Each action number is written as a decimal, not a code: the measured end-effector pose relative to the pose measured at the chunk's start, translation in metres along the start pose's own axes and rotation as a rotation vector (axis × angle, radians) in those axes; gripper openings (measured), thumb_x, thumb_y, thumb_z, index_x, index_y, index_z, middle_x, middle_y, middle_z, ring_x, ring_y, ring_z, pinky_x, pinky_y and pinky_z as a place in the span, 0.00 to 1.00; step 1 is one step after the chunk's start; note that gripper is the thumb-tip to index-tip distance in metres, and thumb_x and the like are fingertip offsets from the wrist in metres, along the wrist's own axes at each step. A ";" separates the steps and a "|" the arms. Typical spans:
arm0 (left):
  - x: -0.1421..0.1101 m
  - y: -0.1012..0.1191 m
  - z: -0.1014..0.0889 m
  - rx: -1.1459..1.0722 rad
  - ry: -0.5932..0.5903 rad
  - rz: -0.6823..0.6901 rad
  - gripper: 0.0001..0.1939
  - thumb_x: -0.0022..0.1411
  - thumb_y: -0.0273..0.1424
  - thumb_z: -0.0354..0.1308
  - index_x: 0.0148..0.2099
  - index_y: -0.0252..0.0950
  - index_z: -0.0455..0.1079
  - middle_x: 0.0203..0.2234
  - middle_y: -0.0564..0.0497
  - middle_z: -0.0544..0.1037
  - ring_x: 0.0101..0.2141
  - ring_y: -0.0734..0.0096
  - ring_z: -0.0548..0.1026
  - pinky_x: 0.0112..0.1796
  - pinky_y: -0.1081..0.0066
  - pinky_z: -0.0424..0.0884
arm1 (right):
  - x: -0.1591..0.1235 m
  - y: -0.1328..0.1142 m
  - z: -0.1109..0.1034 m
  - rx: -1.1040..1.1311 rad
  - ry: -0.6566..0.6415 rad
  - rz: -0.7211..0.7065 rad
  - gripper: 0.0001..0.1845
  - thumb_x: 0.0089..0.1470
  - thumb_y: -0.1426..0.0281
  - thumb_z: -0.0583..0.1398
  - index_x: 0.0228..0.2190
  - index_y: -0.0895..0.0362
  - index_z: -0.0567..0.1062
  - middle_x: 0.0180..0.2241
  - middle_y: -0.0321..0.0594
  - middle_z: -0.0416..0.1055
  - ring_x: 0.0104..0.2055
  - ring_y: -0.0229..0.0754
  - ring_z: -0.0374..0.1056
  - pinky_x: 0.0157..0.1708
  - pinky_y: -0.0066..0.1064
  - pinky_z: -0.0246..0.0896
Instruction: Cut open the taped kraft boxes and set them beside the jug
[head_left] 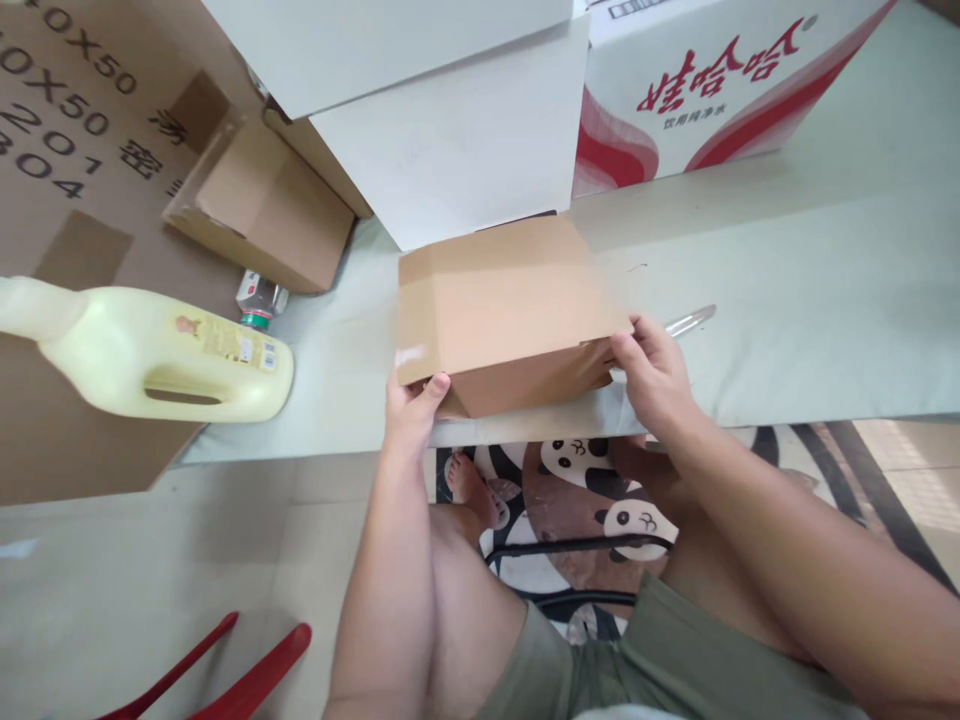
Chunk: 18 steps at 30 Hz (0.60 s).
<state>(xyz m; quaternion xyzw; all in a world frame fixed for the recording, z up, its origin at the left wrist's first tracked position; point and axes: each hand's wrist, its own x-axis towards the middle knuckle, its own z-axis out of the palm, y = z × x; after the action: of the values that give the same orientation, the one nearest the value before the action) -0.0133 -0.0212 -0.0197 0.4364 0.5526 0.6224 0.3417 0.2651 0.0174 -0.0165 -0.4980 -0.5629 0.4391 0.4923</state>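
Observation:
A brown cardboard box [510, 300] sits near the front edge of the table, its lid panel facing up. My left hand [414, 405] grips the box's near left corner, thumb on the front and the fingers mostly hidden. At the near right corner, my right hand [654, 368] pinches the cardboard between thumb and fingers. A slim, shiny blade-like tool [691, 320] lies just beyond my right hand, partly covered by it.
Behind the box stand a white box [465, 140] and a white carton with red lettering [697, 90]. To the left are another brown box [270, 200], a small bottle [259, 300] and a yellow jug [180, 350]. The table edge [787, 415] runs before my knees.

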 end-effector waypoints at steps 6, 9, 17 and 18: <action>-0.003 0.007 -0.001 0.138 -0.098 -0.163 0.28 0.38 0.51 0.76 0.35 0.36 0.79 0.34 0.44 0.83 0.39 0.58 0.81 0.45 0.63 0.74 | 0.003 -0.004 0.000 0.033 0.030 0.024 0.22 0.54 0.46 0.61 0.33 0.53 0.74 0.35 0.43 0.78 0.41 0.51 0.75 0.41 0.41 0.71; -0.007 0.012 -0.001 0.089 -0.138 -0.243 0.26 0.35 0.50 0.77 0.29 0.35 0.77 0.23 0.48 0.79 0.25 0.65 0.77 0.29 0.68 0.73 | 0.003 -0.003 -0.002 0.065 0.122 0.065 0.18 0.54 0.50 0.61 0.33 0.53 0.76 0.35 0.41 0.78 0.41 0.50 0.75 0.42 0.42 0.71; 0.006 0.008 -0.009 -0.140 0.129 -0.046 0.12 0.49 0.41 0.68 0.31 0.39 0.75 0.22 0.53 0.77 0.23 0.74 0.73 0.24 0.76 0.68 | 0.003 0.004 -0.008 0.289 0.127 0.020 0.17 0.53 0.51 0.63 0.36 0.49 0.78 0.36 0.39 0.78 0.41 0.51 0.75 0.48 0.46 0.70; 0.007 0.004 -0.011 -0.067 0.135 -0.031 0.11 0.49 0.37 0.69 0.34 0.40 0.75 0.26 0.53 0.79 0.27 0.72 0.75 0.29 0.75 0.72 | 0.003 0.004 -0.010 0.319 0.092 0.023 0.18 0.51 0.49 0.64 0.36 0.49 0.78 0.35 0.39 0.78 0.40 0.51 0.75 0.46 0.46 0.71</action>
<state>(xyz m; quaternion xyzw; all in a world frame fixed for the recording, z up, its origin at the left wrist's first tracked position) -0.0258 -0.0203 -0.0145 0.3730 0.5602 0.6631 0.3277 0.2751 0.0209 -0.0189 -0.4395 -0.4574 0.5053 0.5851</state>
